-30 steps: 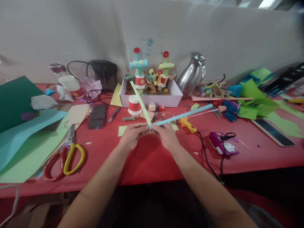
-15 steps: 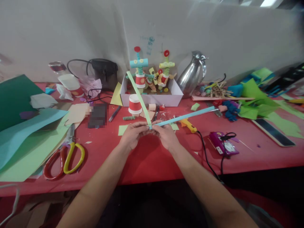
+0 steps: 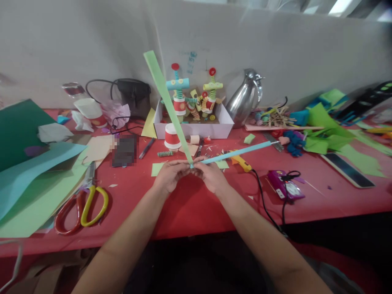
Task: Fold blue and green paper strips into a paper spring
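Note:
Close together over the red table, my left hand (image 3: 170, 174) and my right hand (image 3: 212, 174) both pinch the joined ends of two paper strips. The light green strip (image 3: 171, 109) rises from the fingertips up and to the left, past the white box. Toward the right runs the light blue strip (image 3: 241, 152), above the yellow glue gun (image 3: 242, 161). How the strips overlap at the pinch is mostly covered by my fingers. Just beyond my hands are a red and white paper cup (image 3: 172, 138), a small folded paper spring (image 3: 165, 154) and green paper pieces (image 3: 157, 169).
A white box (image 3: 196, 131) at the back holds paper-cup figures with folded limbs. Large scissors (image 3: 82, 204) and coloured sheets (image 3: 55, 192) lie left. Rightward are a metal jug (image 3: 243, 100), a purple device (image 3: 284, 185) with a cord, and a phone (image 3: 347, 169).
The green strip's free end has swung upward and toward me, now standing higher against the wall. The blue strip has turned slightly. Both hands keep their pinch at the joint.

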Motion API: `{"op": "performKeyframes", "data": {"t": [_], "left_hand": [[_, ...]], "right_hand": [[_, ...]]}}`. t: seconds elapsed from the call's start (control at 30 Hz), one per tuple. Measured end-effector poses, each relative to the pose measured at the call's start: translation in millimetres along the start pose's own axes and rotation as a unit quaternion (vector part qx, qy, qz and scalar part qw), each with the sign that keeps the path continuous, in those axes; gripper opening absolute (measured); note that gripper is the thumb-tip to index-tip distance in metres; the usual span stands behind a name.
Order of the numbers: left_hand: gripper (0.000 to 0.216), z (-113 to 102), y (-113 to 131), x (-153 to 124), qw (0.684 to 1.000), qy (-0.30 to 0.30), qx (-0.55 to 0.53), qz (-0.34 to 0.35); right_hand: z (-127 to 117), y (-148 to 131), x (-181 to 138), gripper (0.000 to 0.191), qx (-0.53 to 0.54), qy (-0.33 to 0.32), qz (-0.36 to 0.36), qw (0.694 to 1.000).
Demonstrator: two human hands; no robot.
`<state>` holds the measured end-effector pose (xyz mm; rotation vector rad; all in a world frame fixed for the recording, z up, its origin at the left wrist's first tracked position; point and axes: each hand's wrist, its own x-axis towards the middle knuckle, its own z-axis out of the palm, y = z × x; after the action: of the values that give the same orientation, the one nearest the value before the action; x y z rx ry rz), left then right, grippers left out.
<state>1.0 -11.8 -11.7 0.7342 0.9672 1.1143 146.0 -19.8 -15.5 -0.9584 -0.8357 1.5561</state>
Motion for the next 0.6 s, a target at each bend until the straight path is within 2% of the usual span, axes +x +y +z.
{"op": "performKeyframes", "data": {"t": [0.17,0.4,0.6], "left_hand": [[0.017,-2.1,-0.5,1.7,1.0,0.003,0.008,0.011],[0.014,0.4,2.4,-1.9,0.997,-0.024,0.048,0.049],[0.022,-1.8,1.0,-1.5,0.993,-0.033,0.093,0.064]], "right_hand": [[-1.1,0.8,1.8,0.019,0.021,-0.007,0.033,0.999],[-3.8,3.8,4.2,0.019,0.037,-0.009,0.035,0.999],[-4.4,3.4,5.0,0.019,0.037,-0.018,0.036,0.998]]}}
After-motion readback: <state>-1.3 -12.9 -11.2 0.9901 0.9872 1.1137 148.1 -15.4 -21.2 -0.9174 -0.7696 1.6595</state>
